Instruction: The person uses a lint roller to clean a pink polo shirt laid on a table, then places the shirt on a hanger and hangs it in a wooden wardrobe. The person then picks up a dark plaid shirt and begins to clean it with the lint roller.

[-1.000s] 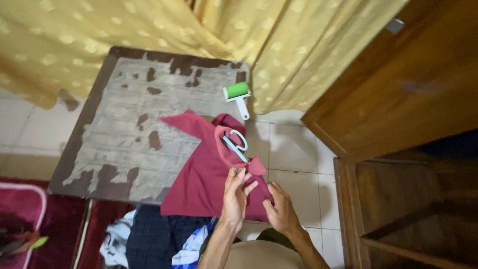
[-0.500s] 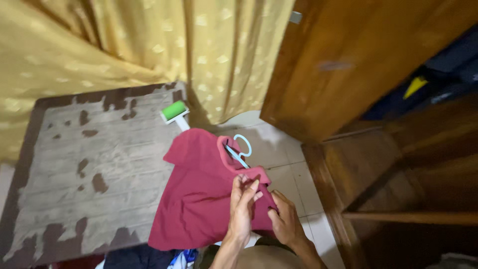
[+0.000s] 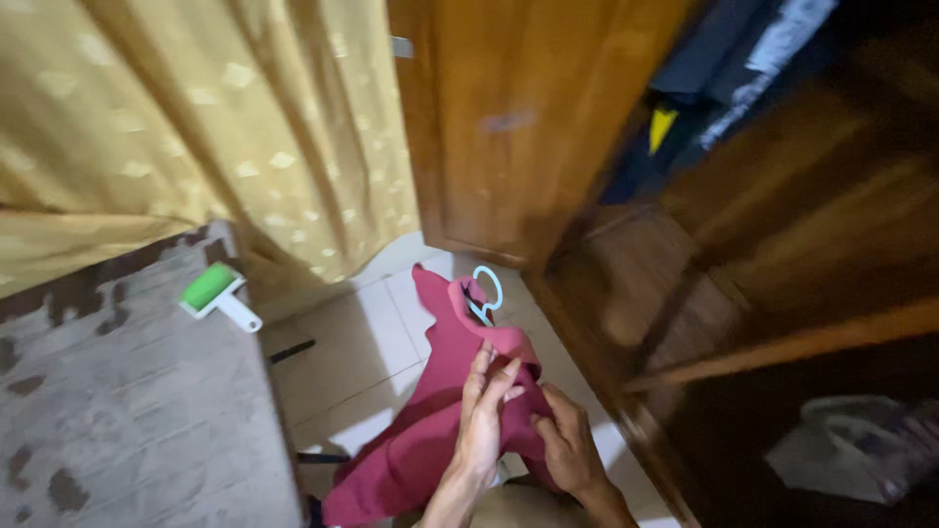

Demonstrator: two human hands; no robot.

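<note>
Your left hand [image 3: 486, 416] and right hand [image 3: 568, 445] both pinch dark-red cotton shirt [image 3: 445, 411] w/ closed grip; pale-blue plastic hanger [image 3: 483, 294] in collar, hook pointing away, long axis toward wooden wardrobe [image 3: 606, 147].

A yellow curtain [image 3: 196, 127] hangs left of the wooden wardrobe [image 3: 509, 117]; below the curtain, white floor tiles [image 3: 342, 362] and a worn desk [image 3: 117, 411].

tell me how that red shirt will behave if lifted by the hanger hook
Probably floppy: the red shirt already sags in soft folds below both hands. Likely light, since fingertips alone hold it. It may slide askew on the pale blue hanger, as its collar sits bunched around it.
</note>
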